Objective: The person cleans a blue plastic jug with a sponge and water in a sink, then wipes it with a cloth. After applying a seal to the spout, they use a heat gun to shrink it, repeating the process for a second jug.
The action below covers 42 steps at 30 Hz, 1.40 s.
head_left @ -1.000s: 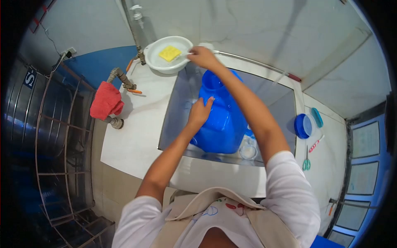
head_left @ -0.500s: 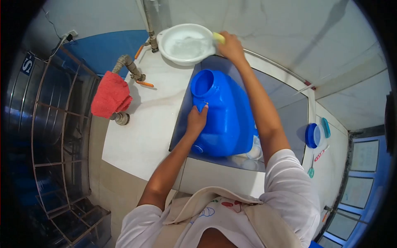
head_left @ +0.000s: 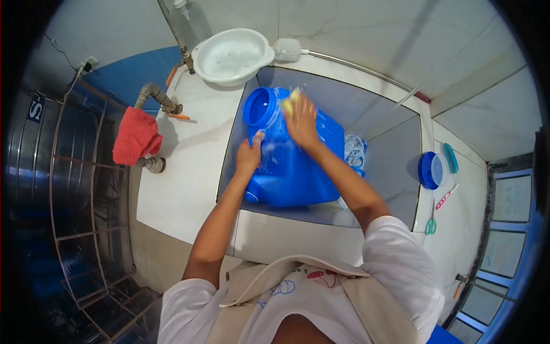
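A large blue plastic jug (head_left: 303, 180) with a wide open mouth lies tilted in the grey sink (head_left: 392, 166), soap suds on its upper side. My left hand (head_left: 248, 157) is closed on the jug's small lug just below the mouth. In my right hand (head_left: 302, 125) is a yellow sponge (head_left: 289, 104), pressed on the jug's shoulder beside the neck. A white basin (head_left: 200, 64) of soapy water stands at the sink's back left corner. Behind the jug, clear and blue items (head_left: 355, 150) lie in the sink, partly hidden.
A white bristle brush (head_left: 287, 50) with a long metal handle lies along the back ledge. At left, a red cloth (head_left: 137, 137) covers a tap. On the right ledge are a blue lid (head_left: 425, 170), a teal brush (head_left: 450, 159), a toothbrush (head_left: 447, 196) and scissors (head_left: 431, 225).
My right hand has brought the sponge from the basin's edge down onto the jug, where suds now show. The jug has shifted, uncovering items behind it. My left hand keeps its hold.
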{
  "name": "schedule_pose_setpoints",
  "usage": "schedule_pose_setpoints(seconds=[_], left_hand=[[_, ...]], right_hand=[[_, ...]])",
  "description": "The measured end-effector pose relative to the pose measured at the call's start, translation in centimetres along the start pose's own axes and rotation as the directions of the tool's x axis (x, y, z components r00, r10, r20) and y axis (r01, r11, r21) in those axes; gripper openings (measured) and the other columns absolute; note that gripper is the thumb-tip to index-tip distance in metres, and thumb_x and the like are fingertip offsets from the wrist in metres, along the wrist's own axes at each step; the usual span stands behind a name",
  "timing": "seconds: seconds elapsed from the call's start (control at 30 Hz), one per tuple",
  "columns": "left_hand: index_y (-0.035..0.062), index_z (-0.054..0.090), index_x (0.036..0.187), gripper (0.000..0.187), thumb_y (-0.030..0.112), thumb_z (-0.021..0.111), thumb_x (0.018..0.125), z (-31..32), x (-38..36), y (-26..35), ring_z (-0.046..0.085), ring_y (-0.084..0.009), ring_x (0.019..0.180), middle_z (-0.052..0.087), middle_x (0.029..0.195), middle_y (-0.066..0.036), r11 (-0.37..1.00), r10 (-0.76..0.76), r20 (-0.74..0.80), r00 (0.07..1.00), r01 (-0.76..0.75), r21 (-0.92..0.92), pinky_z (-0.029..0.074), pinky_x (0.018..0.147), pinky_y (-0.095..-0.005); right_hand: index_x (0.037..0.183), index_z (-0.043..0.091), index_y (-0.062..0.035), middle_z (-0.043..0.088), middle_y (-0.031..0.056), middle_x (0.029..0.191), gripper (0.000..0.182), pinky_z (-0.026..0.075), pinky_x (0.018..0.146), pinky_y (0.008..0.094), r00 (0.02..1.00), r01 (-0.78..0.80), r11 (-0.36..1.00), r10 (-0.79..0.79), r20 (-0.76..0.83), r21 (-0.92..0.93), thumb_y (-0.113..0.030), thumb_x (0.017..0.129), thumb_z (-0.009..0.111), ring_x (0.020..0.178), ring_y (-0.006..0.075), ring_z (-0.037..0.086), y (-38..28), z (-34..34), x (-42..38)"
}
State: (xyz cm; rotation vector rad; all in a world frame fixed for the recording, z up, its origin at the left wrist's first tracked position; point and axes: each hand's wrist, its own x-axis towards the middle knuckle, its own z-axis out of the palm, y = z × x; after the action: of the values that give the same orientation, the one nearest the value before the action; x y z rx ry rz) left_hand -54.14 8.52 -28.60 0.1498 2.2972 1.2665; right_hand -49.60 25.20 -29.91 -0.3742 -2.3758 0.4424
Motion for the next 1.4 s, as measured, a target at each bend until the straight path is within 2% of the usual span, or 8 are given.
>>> schedule_pose_setpoints(seconds=[0.23,0.47,0.73,0.87,0.97,1.2,1.27,1.4], left_hand=[[-0.0092,0.054,0.086,0.063,0.053,0.047,0.084,0.4,0.8,-1.3,0.060,-0.0288,0.050,0.058,0.060,-0.021,0.993,0.082,-0.060,0.995,-0.077,0.091,0.046,0.047,-0.0381],[-0.0090,0.053,0.087,0.065,0.055,0.046,0.084,0.6,0.3,-0.8,0.054,-0.0206,0.042,0.054,0.055,-0.013,0.998,0.022,-0.083,0.996,-0.017,0.055,0.041,0.039,-0.0327],[-0.0077,0.053,0.088,0.063,0.054,0.046,0.084,0.6,0.7,0.2,0.052,-0.0187,0.040,0.052,0.052,-0.010,1.000,-0.016,-0.055,0.998,0.017,0.020,0.040,0.038,-0.0309],[-0.0081,0.053,0.088,0.063,0.054,0.047,0.083,0.9,0.2,-0.6,0.051,-0.0184,0.039,0.051,0.052,-0.010,0.999,-0.048,-0.051,0.998,0.048,0.015,0.039,0.037,-0.0312],[-0.0082,0.052,0.089,0.062,0.054,0.047,0.083,1.2,-0.1,0.1,0.050,-0.0173,0.039,0.051,0.052,-0.009,0.998,-0.059,-0.097,0.993,0.062,0.022,0.038,0.035,-0.0304],[-0.0041,0.053,0.088,0.058,0.053,0.046,0.084,1.2,1.0,0.6,0.048,-0.0164,0.038,0.049,0.050,-0.007,0.998,-0.050,-0.090,0.995,0.054,0.036,0.037,0.035,-0.0299],[-0.0006,0.056,0.086,0.054,0.051,0.040,0.088,1.1,0.9,0.4,0.048,-0.0161,0.039,0.049,0.051,-0.007,0.997,-0.027,-0.069,0.997,0.032,0.064,0.038,0.037,-0.0303],[-0.0003,0.058,0.084,0.054,0.046,0.033,0.092,1.4,-1.6,3.3,0.048,-0.0160,0.043,0.049,0.051,-0.008,0.993,0.101,-0.018,0.995,-0.100,0.062,0.039,0.041,-0.0313]], right_hand=[[0.092,0.058,-0.0049,0.052,0.0115,0.109,0.026,0.033,0.088,0.0446,0.739,0.298,0.876,-0.463,0.490,0.379,-0.013,0.067,0.057,0.106,0.0288,0.045,-4.7,-4.3,-4.8],[0.107,0.051,-0.0049,0.044,0.0196,0.117,0.033,0.033,0.089,0.0480,0.791,0.366,0.785,-0.545,0.276,0.500,-0.019,0.077,0.054,0.108,0.0368,0.041,-0.9,-7.8,-12.0],[0.121,0.041,-0.0010,0.038,0.0264,0.121,0.039,0.031,0.094,0.0465,0.996,0.072,0.952,-0.051,0.077,-0.298,-0.021,0.088,0.046,0.113,0.0406,0.039,12.1,-0.8,-16.1],[0.123,0.039,-0.0025,0.029,0.0282,0.130,0.043,0.025,0.099,0.0481,0.950,-0.032,0.928,-0.087,0.299,0.370,-0.022,0.086,0.048,0.121,0.0418,0.029,1.1,-6.4,-12.8],[0.111,0.048,-0.0024,0.042,0.0241,0.118,0.031,0.033,0.093,0.0456,0.999,-0.044,0.969,0.042,0.014,0.243,-0.020,0.085,0.046,0.110,0.0390,0.040,5.9,0.5,-2.6],[0.128,0.033,0.0019,0.032,0.0270,0.130,0.050,0.024,0.099,0.0515,0.654,-0.740,0.652,0.755,0.051,-0.166,-0.029,0.089,0.040,0.118,0.0443,0.031,13.8,2.3,-21.2],[0.131,0.029,0.0018,0.024,0.0276,0.135,0.054,0.016,0.104,0.0522,0.750,-0.550,0.835,0.503,0.429,-0.018,-0.029,0.089,0.042,0.124,0.0461,0.022,6.5,-2.0,-19.4],[0.122,0.041,0.0007,0.033,0.0260,0.128,0.043,0.027,0.098,0.0470,0.988,-0.122,0.947,0.145,-0.057,0.298,-0.024,0.088,0.045,0.116,0.0418,0.032,1.5,-5.7,-1.6]])
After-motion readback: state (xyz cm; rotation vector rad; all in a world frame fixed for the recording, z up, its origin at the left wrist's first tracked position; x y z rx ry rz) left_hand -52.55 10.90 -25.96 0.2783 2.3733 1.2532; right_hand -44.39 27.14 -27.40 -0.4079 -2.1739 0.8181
